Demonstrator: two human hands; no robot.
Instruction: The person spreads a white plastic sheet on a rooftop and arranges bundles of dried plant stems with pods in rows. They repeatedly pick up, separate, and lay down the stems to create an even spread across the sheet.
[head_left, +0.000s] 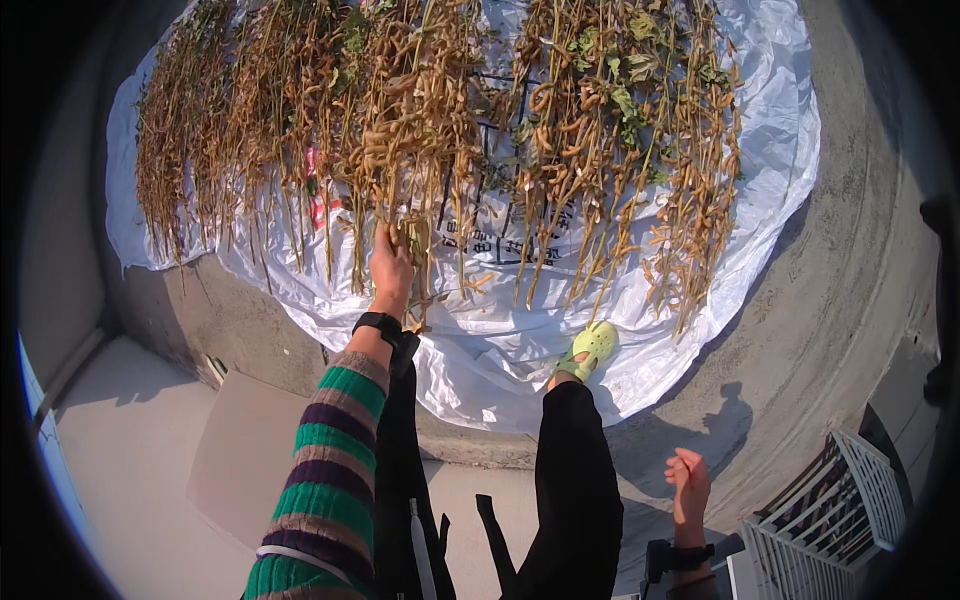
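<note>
Dried soybean plants with brown pods (420, 112) lie in rows on a white woven plastic sheet (495, 367) that bears printed writing. My left hand (391, 266), reaching forward past a striped knitted sleeve, is closed around the lower stems of a plant near the sheet's front edge. Another group of pod-laden stalks (592, 150) lies to the right, some with dry green leaves. My right hand (688, 476) is low on the right, off the sheet, fingers curled, with nothing seen in it. Each wrist wears a black band with a device.
My foot in a light green clog (592, 349) rests on the sheet's front part. Concrete ground (832, 247) surrounds the sheet, with a raised edge along the front. A flat brownish panel (240, 450) lies lower left. A white slatted rack (817, 525) stands lower right.
</note>
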